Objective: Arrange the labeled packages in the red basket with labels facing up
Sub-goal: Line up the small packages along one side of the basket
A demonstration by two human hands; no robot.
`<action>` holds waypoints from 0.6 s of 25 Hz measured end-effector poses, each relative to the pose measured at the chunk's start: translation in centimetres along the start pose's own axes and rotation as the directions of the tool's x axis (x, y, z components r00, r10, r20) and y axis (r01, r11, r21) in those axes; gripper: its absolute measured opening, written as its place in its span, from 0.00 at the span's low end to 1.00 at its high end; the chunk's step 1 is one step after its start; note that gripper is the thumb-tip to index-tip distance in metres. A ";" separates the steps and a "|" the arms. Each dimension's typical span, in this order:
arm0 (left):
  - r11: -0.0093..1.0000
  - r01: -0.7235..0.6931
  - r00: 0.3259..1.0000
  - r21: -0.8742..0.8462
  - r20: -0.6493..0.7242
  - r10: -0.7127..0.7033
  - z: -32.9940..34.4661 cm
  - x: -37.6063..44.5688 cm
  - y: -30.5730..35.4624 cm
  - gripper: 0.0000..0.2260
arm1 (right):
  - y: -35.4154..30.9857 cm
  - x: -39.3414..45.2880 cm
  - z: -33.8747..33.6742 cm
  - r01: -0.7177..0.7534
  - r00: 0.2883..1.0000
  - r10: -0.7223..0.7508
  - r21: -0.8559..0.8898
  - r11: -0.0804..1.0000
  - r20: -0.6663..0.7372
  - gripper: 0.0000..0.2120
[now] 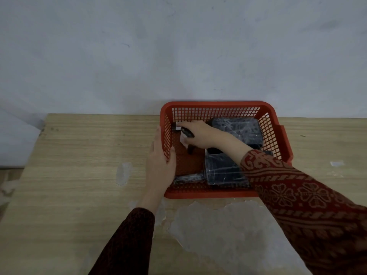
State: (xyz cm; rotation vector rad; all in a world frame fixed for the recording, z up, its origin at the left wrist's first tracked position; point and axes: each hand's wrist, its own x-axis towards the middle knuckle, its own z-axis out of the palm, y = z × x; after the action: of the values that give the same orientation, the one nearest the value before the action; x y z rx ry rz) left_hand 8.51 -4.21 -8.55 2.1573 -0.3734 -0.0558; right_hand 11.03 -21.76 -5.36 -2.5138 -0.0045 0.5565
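A red mesh basket stands on the wooden table against the wall. My left hand grips its left wall, thumb inside, fingers outside. My right hand reaches into the far left corner and holds a small black package with a white label, mostly hidden under my fingers. A large black wrapped package lies at the back right, another at the front middle, and a thin dark one along the front left. No label shows on these three.
The table has worn pale patches in front of the basket and a small one to its left. A scrap of white paper lies right of the basket. A grey wall rises right behind.
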 end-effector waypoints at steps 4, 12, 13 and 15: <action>1.000 -0.005 1.000 -0.010 -0.002 0.005 0.1 0.0 -0.1 0.28 | 0.1 2.4 -3.0 -0.040 0.977 0.076 -0.178 0.983 0.201 0.30; 0.999 0.023 1.000 -0.033 0.014 -0.022 0.2 0.1 -0.5 0.31 | -0.3 5.1 -1.2 0.113 0.991 -0.095 -0.218 0.969 0.090 0.19; 0.999 0.019 1.000 -0.034 0.011 -0.019 0.3 0.1 -0.5 0.31 | -0.2 4.8 -0.7 0.112 0.993 -0.107 -0.177 0.978 0.038 0.20; 0.999 0.009 1.000 -0.036 0.005 -0.008 0.3 0.2 -0.5 0.30 | 0.1 3.7 0.5 0.124 0.992 -0.128 -0.138 0.983 -0.014 0.26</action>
State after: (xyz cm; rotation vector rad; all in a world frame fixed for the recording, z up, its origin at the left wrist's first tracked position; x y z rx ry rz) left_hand 8.74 -4.19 -9.14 2.1234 -0.3636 -0.0727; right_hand 14.17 -21.15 -7.21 -2.6303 -0.1984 0.4904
